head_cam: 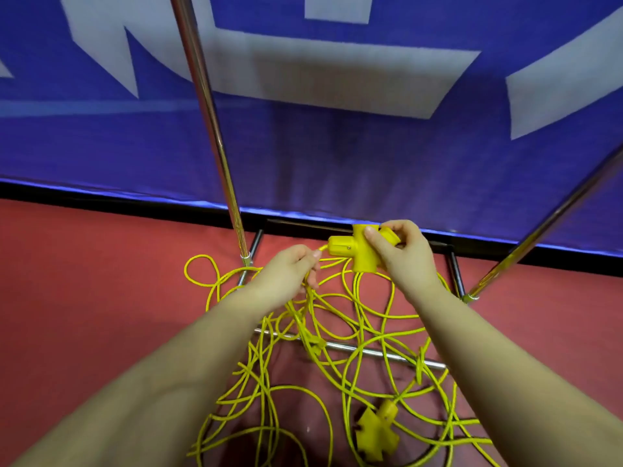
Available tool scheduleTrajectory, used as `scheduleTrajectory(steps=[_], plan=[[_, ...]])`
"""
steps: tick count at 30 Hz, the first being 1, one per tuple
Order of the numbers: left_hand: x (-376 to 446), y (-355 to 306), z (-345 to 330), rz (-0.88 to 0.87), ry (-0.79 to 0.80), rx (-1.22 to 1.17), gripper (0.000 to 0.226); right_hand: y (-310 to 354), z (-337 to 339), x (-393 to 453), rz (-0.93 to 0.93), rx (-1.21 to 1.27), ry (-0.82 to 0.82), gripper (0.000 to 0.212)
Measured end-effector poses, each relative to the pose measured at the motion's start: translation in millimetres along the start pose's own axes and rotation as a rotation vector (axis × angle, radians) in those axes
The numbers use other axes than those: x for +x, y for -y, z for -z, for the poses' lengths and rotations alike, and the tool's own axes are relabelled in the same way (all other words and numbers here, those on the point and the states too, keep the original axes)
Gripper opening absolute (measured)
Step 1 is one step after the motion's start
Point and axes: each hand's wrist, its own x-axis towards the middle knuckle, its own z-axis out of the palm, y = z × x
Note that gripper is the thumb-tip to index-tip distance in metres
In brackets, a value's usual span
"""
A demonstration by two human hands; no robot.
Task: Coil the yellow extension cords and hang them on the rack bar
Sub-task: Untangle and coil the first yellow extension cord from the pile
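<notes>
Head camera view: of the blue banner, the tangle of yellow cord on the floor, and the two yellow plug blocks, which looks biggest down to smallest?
1. Blue banner
2. Yellow cord tangle
3. The two plug blocks: the held one and the floor one look alike in size, so I won't rank them.

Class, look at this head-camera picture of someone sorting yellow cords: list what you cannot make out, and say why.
- Rack top bar: head view, cut off by the top edge; only the uprights show.
- Cord tangle: head view, which strand belongs to which outlet block is lost in overlaps and under both forearms.
- Held block: its far side is covered by the right hand.
- Left hand grip: slightly blurred.
</notes>
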Motion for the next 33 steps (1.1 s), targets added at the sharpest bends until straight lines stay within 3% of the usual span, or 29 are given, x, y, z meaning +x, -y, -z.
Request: scheduleTrajectory(steps=[4,6,10,13,16,20,23,25,29,33], plan=[[-21.4,-48.9,7.3,-0.117,-0.019,-0.013,0.028,31.7,15.0,-13.7,-0.050,0.101,0.003,0.028],[-34.6,-82.8,12.1,-0.151,-0.037,-0.133,0.029,52.5,21.8,-23.0,-0.075,0.183,0.039,0.029],[-59.1,-148.3,23.3,-0.284,-0.045,-0.251,0.028,106.8,41.5,-34.1,-0.064,0.438,0.080,0.048],[-78.0,-162.3,30.6,-0.337,-0.030,-0.237,0.021,143.8,58.7,-41.4,-0.003,0.411,0.023,0.056],[-86.8,-143.0,31.9,-0.308,-0.006,-0.132,0.016,159.0,66.6,-51.2,0.017,0.358,-0.027,0.047],[-84.2,-94.2,14.4,-0.165,0.049,0.207,0.017,152.7,77.6,-62.6,-0.038,0.440,-0.069,0.045],[-91.5,-69.4,0.2,-0.078,0.048,0.353,0.016,139.5,91.2,-70.7,-0.079,0.518,-0.076,0.030],[-97.3,-70.8,-7.1,-0.088,0.027,0.285,0.021,130.2,103.6,-70.8,-0.095,0.556,-0.091,0.035],[-110.2,-114.4,-21.5,-0.160,-0.004,0.150,0.025,110.4,127.3,-66.8,-0.100,0.642,-0.156,0.071],[-120.8,-163.9,-34.3,-0.211,0.044,0.016,0.024,74.9,125.7,-72.1,-0.239,0.557,-0.141,0.066]])
